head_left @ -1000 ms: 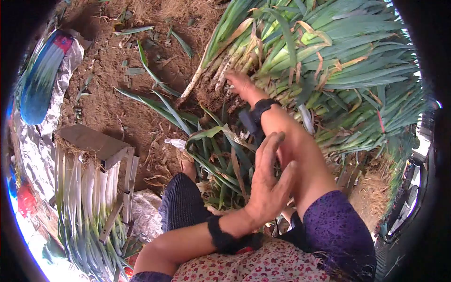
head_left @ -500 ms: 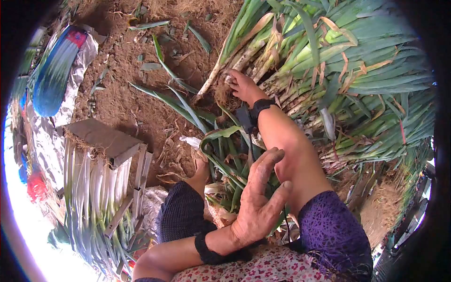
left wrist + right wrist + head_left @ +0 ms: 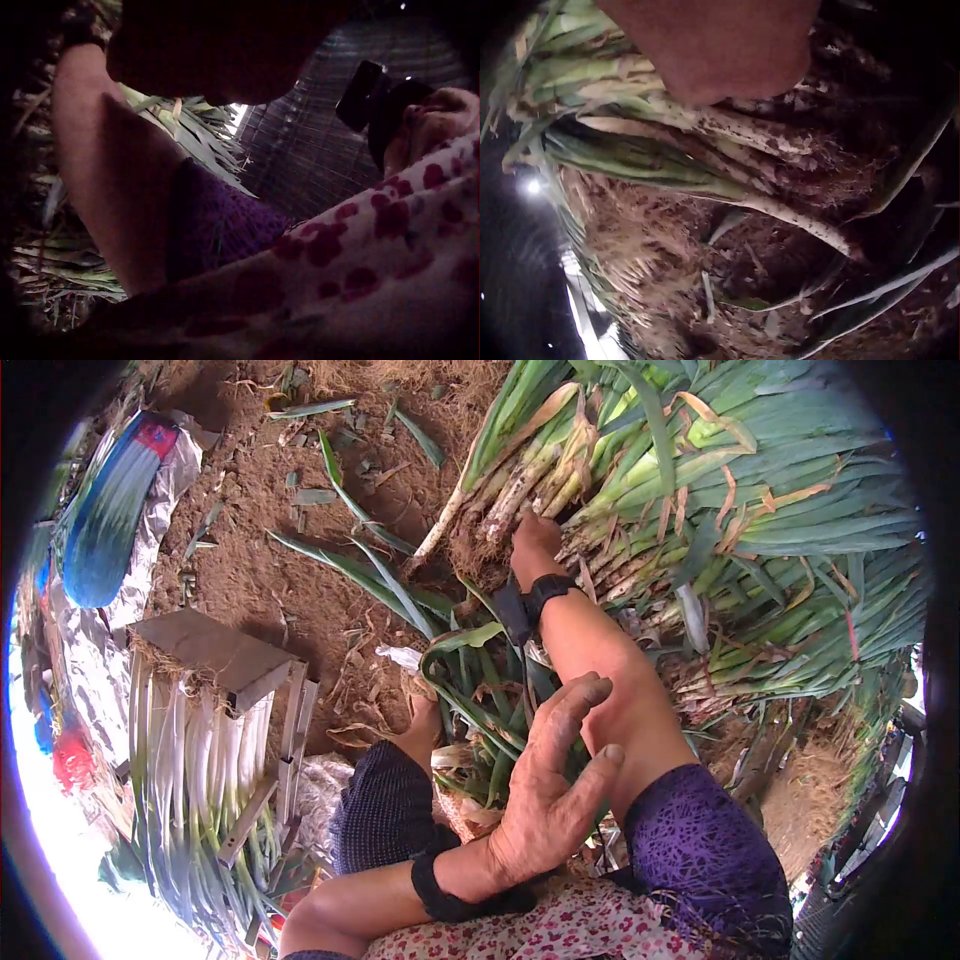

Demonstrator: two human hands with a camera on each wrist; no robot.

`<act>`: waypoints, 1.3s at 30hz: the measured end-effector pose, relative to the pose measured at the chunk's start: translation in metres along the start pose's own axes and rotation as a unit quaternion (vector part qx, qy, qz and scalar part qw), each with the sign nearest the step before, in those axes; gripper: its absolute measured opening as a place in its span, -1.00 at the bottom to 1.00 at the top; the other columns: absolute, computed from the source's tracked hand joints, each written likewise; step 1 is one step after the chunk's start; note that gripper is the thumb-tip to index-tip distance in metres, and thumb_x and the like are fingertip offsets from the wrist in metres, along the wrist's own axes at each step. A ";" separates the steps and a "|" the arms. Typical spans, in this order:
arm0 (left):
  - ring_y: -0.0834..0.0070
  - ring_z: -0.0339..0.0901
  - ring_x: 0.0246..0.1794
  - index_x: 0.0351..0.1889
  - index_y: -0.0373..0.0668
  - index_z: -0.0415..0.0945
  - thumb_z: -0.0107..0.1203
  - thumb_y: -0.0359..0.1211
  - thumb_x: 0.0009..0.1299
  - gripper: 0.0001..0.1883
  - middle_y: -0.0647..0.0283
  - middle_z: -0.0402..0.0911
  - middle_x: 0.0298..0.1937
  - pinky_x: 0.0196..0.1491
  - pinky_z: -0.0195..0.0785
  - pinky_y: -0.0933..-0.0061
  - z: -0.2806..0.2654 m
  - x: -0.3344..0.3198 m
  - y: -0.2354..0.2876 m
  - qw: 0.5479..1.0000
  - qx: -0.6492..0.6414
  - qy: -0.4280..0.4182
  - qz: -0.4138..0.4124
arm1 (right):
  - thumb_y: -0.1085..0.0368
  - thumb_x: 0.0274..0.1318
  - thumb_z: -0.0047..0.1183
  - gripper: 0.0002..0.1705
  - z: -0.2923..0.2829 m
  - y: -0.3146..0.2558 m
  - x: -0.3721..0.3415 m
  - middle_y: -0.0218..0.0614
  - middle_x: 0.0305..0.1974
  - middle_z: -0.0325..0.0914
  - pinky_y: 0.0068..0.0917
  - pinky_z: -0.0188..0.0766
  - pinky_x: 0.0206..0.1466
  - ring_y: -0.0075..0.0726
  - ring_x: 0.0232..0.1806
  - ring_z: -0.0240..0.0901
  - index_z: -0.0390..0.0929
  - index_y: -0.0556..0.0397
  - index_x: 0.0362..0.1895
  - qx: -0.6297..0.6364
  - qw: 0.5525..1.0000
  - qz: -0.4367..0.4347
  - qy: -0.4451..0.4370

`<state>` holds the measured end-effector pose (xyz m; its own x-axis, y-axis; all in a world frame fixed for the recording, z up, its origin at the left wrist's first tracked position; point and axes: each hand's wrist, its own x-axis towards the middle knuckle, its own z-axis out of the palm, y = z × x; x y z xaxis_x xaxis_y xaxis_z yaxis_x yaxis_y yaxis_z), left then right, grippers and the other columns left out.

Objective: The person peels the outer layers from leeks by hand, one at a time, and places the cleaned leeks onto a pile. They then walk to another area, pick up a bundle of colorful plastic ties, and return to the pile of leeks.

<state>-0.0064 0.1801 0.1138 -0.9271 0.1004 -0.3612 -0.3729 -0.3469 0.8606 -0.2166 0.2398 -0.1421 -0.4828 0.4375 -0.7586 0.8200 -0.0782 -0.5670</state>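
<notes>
In the head view, my left hand [image 3: 550, 790] is held up at the lower middle, its fingers extended and nothing in them. A dark, blurred part of that hand [image 3: 217, 52] fills the top of the left wrist view. My right hand [image 3: 537, 543] reaches to the root ends of the leeks [image 3: 620, 550] in the big pile at the upper right. Its fingers are mostly hidden there, so their grip cannot be made out. The right wrist view has the hand [image 3: 727, 52] over soil-specked white stalks [image 3: 757, 135], with one stalk [image 3: 795, 221] lying apart below.
Trimmed leeks [image 3: 200, 750] hang under a metal stand [image 3: 215, 655] at the left. Beyond it lies a blue-green bundle [image 3: 105, 525] on silver foil. Loose leaves [image 3: 350, 575] are scattered over the brown soil [image 3: 235, 560]. A bare foot [image 3: 422, 725] is beside the leaves.
Between the fingers of my right hand a pale bit showed half a second ago; now the fingers are turned in among the stalks. My left hand has hardly moved since then.
</notes>
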 end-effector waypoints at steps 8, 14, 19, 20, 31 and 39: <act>0.32 0.08 0.30 0.23 -0.26 0.11 -0.06 -0.43 0.31 -0.49 0.10 0.17 0.23 0.30 -0.07 0.30 -0.004 -0.003 0.003 0.999 0.025 -0.044 -0.016 | 0.18 -0.02 0.09 -0.35 -0.017 -0.005 0.052 0.06 0.04 0.36 -0.16 0.29 0.07 0.04 0.01 0.35 0.22 -0.01 0.20 -0.397 0.884 -0.229 -0.093; 0.23 0.14 0.26 0.18 -0.25 0.18 -0.03 -0.43 0.27 -0.51 0.04 0.20 0.21 0.26 0.00 0.30 -0.004 -0.004 0.005 0.999 0.016 -0.042 -0.020 | 0.02 0.04 -0.02 -0.41 0.003 -0.055 -0.003 -0.25 0.12 0.32 -0.06 0.29 0.04 -0.09 0.04 0.31 0.27 -0.17 0.18 -0.056 0.996 -0.058 0.032; 0.13 0.19 0.23 0.13 -0.26 0.23 0.00 -0.43 0.25 -0.54 -0.05 0.23 0.18 0.24 0.06 0.28 -0.008 -0.003 0.004 0.999 -0.009 -0.022 -0.024 | -0.02 -0.02 0.06 -0.30 -0.005 -0.056 0.032 -0.12 0.18 0.20 -0.25 0.19 0.11 -0.18 0.18 0.13 0.24 0.01 0.19 0.033 0.997 -0.065 0.019; 0.13 0.20 0.23 0.13 -0.26 0.24 -0.01 -0.42 0.25 -0.55 -0.05 0.23 0.17 0.23 0.07 0.28 -0.007 -0.002 0.007 0.999 -0.007 -0.024 -0.023 | -0.06 0.02 0.03 -0.33 -0.005 -0.059 0.033 -0.12 0.18 0.19 -0.29 0.12 0.15 -0.23 0.21 0.07 0.28 0.00 0.17 0.002 0.999 -0.039 0.016; 0.16 0.26 0.19 0.08 -0.24 0.29 -0.01 -0.42 0.26 -0.60 -0.02 0.26 0.15 0.19 0.14 0.29 0.007 0.006 0.001 0.999 -0.023 -0.039 -0.006 | 0.21 0.06 -0.03 -0.65 -0.053 0.000 0.092 -0.19 -0.08 0.43 -0.30 0.27 -0.05 -0.15 -0.06 0.34 0.44 0.05 -0.06 0.158 0.981 -0.092 0.057; 0.39 0.12 0.28 0.17 -0.22 0.22 -0.08 -0.41 0.35 -0.59 0.15 0.19 0.23 0.29 -0.06 0.34 -0.002 -0.006 0.007 0.995 0.005 -0.096 -0.027 | 0.00 0.08 -0.01 -0.40 -0.079 -0.042 0.085 -0.11 0.08 0.32 -0.24 0.22 0.12 -0.15 0.07 0.30 0.27 -0.03 0.17 -0.536 0.698 -0.465 -0.100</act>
<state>-0.0031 0.1753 0.1210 -0.8962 0.2943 -0.3320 -0.4209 -0.3272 0.8460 -0.2675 0.3505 -0.1573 -0.9043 -0.2895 -0.3136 -0.1692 0.9177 -0.3593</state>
